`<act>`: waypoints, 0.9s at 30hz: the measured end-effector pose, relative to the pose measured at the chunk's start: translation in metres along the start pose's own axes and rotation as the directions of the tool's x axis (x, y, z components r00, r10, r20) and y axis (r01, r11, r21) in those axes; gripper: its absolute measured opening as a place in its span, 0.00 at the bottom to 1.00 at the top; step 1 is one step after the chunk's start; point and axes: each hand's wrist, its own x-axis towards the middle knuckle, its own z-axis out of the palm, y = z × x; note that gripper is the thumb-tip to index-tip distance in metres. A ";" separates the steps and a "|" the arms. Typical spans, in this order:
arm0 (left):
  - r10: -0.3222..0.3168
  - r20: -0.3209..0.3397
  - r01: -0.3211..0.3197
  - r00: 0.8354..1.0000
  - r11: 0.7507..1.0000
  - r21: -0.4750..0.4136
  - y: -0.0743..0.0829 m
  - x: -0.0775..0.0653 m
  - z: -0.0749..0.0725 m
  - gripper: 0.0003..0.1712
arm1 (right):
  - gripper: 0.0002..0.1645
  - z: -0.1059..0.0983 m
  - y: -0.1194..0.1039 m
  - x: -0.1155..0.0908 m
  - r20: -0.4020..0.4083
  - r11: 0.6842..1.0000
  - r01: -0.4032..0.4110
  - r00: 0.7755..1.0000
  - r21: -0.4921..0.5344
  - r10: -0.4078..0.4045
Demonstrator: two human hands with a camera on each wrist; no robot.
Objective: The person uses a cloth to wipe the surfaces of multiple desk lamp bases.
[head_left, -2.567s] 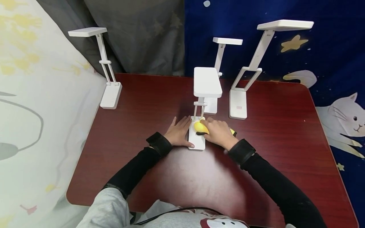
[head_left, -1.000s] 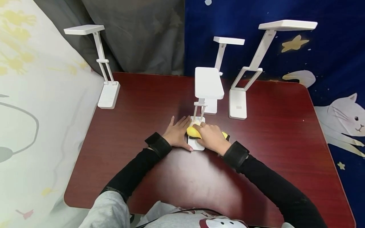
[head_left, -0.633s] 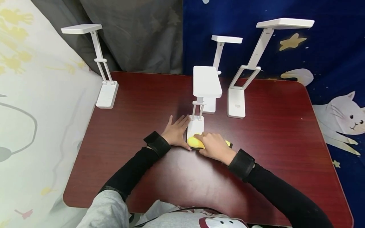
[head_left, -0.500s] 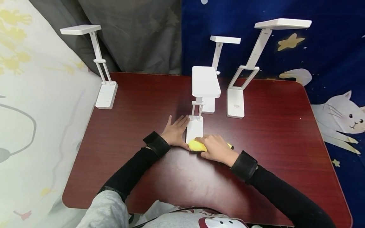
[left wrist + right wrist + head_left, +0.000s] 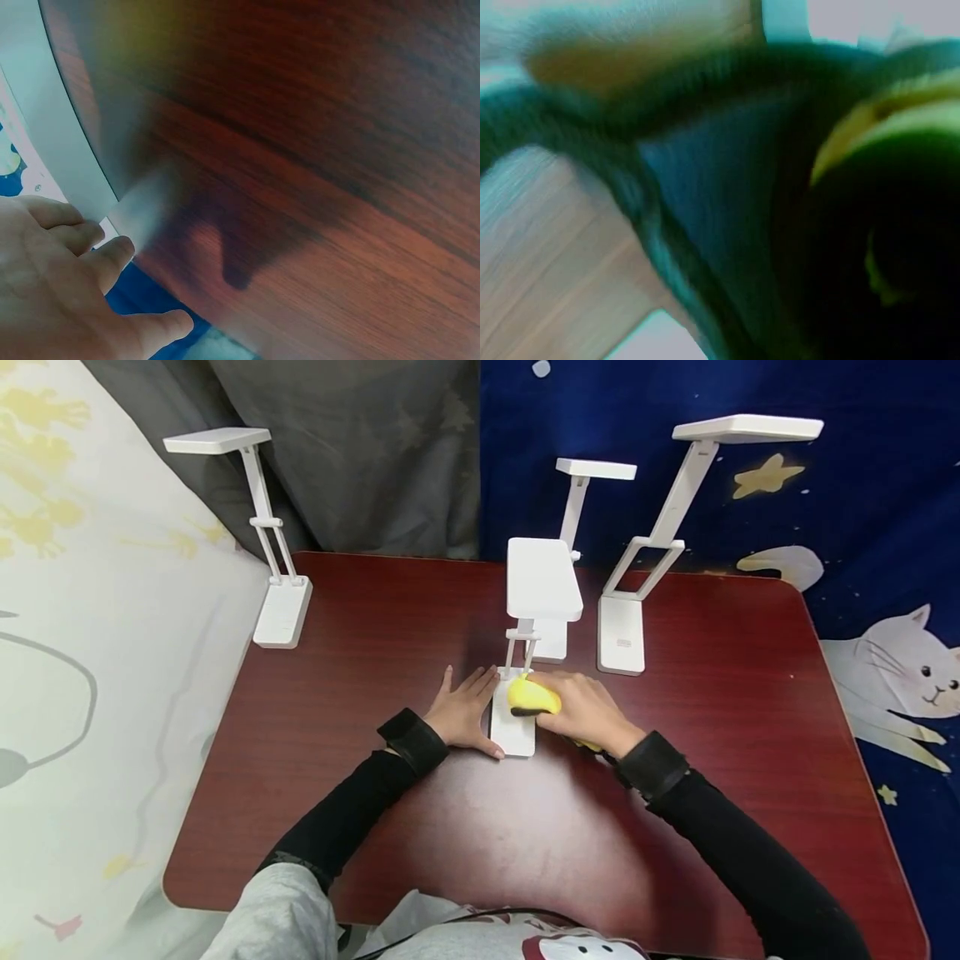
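The yellow cloth (image 5: 534, 693), dark along its lower edge, is grasped by the right hand (image 5: 587, 706), and its rounded end is left bulging past the fingers. Nothing is gripped by the left hand (image 5: 461, 712); it is laid with fingers spread along the left side of the white base (image 5: 513, 739) of the nearest lamp (image 5: 543, 577).

From here, the base could be slid askew on the table (image 5: 390, 627) if the cloth were pushed sideways harder than can be braced by the left hand. The slim stand (image 5: 522, 634) could be snagged by the bunched cloth, given how near it is, and the lamp tipped by the pull; the rear lamp (image 5: 552, 641), set just behind, might then be knocked.

The base is placed below and to the left of the right-hand grip, its far half partly covered by the cloth, its near end left bare. How firmly the cloth is pressed cannot be told.
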 end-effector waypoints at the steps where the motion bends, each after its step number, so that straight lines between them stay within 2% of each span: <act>1: 0.001 -0.007 -0.001 1.000 1.000 -0.005 0.000 0.001 -0.001 0.76 | 0.31 0.002 0.002 0.005 -0.018 0.998 -0.009 1.000 -0.064 0.008; 3: 0.007 -0.028 -0.007 1.000 1.000 -0.006 0.000 0.002 -0.001 0.76 | 0.33 0.008 0.004 0.010 -0.031 0.989 -0.030 0.999 -0.147 0.026; 5: 0.008 -0.025 -0.008 1.000 1.000 -0.007 0.000 0.001 -0.001 0.76 | 0.32 0.016 0.005 0.010 -0.021 0.985 -0.042 0.999 -0.167 0.039; 10: 0.008 0.015 -0.008 1.000 1.000 -0.003 0.001 -0.004 0.000 0.76 | 0.30 0.023 0.000 0.000 0.021 0.995 -0.044 0.999 -0.091 0.046; 15: 0.007 -0.017 -0.006 1.000 1.000 0.009 0.003 -0.003 -0.004 0.75 | 0.28 0.019 -0.007 -0.011 0.065 0.995 -0.013 0.998 -0.096 0.019; 18: -0.004 -0.026 0.004 1.000 1.000 0.027 0.004 -0.003 -0.007 0.75 | 0.28 0.019 -0.011 -0.019 0.083 0.998 -0.007 0.996 -0.065 0.012; 23: -0.003 -0.008 0.003 1.000 0.999 0.042 0.005 -0.004 -0.007 0.76 | 0.29 0.024 -0.018 -0.038 0.143 1.000 0.011 0.990 0.029 -0.015; 27: 0.006 -0.018 -0.005 1.000 0.999 0.038 0.005 -0.005 -0.005 0.75 | 0.27 0.025 -0.020 -0.048 0.215 0.993 0.016 0.976 0.119 -0.042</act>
